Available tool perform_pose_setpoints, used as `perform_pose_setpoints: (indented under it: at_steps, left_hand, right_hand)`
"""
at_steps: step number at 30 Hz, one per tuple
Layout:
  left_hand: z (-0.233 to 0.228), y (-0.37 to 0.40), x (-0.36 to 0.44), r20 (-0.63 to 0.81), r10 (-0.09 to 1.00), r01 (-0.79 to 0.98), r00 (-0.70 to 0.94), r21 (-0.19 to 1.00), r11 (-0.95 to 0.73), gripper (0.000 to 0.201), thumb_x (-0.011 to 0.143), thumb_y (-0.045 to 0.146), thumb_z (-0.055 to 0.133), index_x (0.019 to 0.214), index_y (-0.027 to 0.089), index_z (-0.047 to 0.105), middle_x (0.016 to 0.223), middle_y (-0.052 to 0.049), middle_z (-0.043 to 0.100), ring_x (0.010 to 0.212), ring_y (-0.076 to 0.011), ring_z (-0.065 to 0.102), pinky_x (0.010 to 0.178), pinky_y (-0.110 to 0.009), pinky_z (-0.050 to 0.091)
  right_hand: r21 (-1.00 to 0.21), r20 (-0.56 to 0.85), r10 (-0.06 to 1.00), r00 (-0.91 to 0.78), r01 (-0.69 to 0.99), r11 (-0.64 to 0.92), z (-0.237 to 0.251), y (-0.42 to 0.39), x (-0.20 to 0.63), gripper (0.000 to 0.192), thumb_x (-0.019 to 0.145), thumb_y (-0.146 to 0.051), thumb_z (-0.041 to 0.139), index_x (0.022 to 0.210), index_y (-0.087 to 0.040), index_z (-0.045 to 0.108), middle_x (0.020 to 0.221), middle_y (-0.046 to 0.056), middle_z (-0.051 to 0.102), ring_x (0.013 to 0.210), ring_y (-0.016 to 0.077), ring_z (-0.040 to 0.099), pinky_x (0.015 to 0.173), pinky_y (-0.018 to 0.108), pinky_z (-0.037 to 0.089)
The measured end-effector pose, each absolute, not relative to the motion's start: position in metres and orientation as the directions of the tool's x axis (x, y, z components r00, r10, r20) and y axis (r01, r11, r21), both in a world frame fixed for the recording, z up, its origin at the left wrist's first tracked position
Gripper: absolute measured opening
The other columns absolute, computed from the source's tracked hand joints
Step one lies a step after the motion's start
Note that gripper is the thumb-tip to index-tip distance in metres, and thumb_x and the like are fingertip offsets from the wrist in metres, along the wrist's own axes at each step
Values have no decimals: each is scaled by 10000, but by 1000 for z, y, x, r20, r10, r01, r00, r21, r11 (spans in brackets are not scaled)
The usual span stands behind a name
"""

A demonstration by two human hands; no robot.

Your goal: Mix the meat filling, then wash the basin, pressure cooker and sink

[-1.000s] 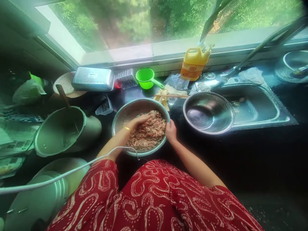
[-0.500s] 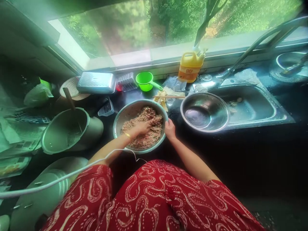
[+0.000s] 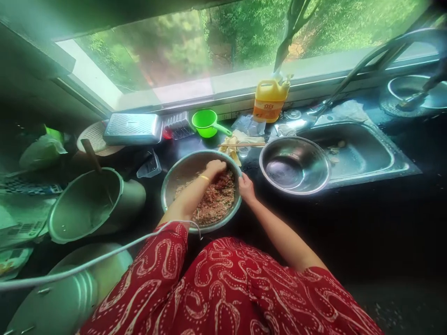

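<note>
A wide metal bowl [image 3: 166,186] of minced meat [image 3: 218,200], flecked with small green and pale bits, stands in front of me. My left hand [image 3: 216,166] reaches into it at the far side, its fingers curled down into the meat so that the fingertips are hidden. On the right side of the bowl, my right hand [image 3: 247,187] grips the rim.
An empty steel basin [image 3: 295,165] stands right of the bowl, overlapping the sink [image 3: 366,153]. Behind are chopsticks [image 3: 240,145], a green dipper [image 3: 205,123] and a yellow jug [image 3: 268,102]. Left stands a deep pot [image 3: 87,204]; a white cable [image 3: 104,257] crosses low.
My left hand has moved from the middle of the meat to the bowl's far side, and its outstretched fingers have curled. My right hand still holds the rim. The view has shifted slightly.
</note>
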State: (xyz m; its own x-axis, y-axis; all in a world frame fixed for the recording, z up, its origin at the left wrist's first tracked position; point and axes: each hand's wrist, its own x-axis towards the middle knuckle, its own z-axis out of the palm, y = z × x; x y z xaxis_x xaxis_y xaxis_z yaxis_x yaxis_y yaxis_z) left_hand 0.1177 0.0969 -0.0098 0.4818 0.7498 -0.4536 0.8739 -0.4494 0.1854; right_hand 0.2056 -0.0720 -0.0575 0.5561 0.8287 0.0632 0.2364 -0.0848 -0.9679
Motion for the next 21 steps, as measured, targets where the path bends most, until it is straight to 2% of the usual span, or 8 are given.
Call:
perform_pose_setpoints:
  at_steps: [3,5,8,10,12,14,19,21]
  left_hand:
    - [-15,53,134,-458,620,732,638,111,-672,478,892,426,415,1006,95,741,1051,-209,705,1046,-320,642,902,-368,459]
    - [-15,24,122,-413,466,552,782,112,-827,412,850,429,484,936,135,760,990,-173,724,1036,-313,631,993,-431,397]
    - [-13,0,77,-337,206,277,919,177,-944,255,787,374,583,874,221,768,990,-93,733,1198,-302,522,1143,-512,169]
    - [-9,-1,42,-326,123,207,937,236,-949,222,787,335,605,928,275,766,1109,-53,712,1340,-287,385,1168,-513,84]
    - [-5,7,9,-321,181,269,930,257,-928,268,810,306,598,1032,322,748,1265,-13,646,1418,-272,264,1173,-495,99]
    - [0,18,-18,-304,326,403,895,240,-883,315,831,300,579,1108,344,722,1364,16,575,1435,-268,230,1175,-474,142]
    - [2,35,-57,-245,699,740,671,274,-614,457,922,366,434,1343,252,568,1473,-49,453,1387,-239,351,1150,-373,268]
    - [-3,36,-65,-290,796,847,531,228,-481,483,936,382,408,1373,210,524,1475,-95,445,1373,-265,379,1124,-387,306]
  right_hand:
    - [-965,63,814,578,242,-97,-56,-65,214,331,843,-352,359,922,-187,635,785,40,646,733,200,552,736,319,441]
    - [-962,58,820,570,251,-107,-55,-62,220,307,836,-338,364,892,-193,629,742,28,624,705,193,536,718,314,437]
    - [-953,71,844,532,285,-100,-55,-62,225,288,846,-327,359,835,-202,617,675,6,573,660,181,496,704,309,427]
    - [-952,81,850,521,293,-88,-55,-63,227,280,852,-324,360,822,-202,611,670,1,557,652,175,479,714,309,419]
    - [-956,83,852,518,283,-79,-55,-65,227,271,852,-324,367,827,-201,607,679,0,553,657,172,470,722,306,409]
    - [-960,79,851,519,270,-75,-55,-66,226,267,852,-321,372,844,-199,610,692,3,558,666,172,467,722,304,402]
    - [-957,77,834,546,276,-93,-55,-68,223,284,854,-308,367,892,-186,621,723,13,573,672,173,475,709,304,396]
    - [-953,87,829,553,287,-91,-55,-68,222,288,857,-308,364,901,-186,622,722,13,573,672,174,476,712,304,396]
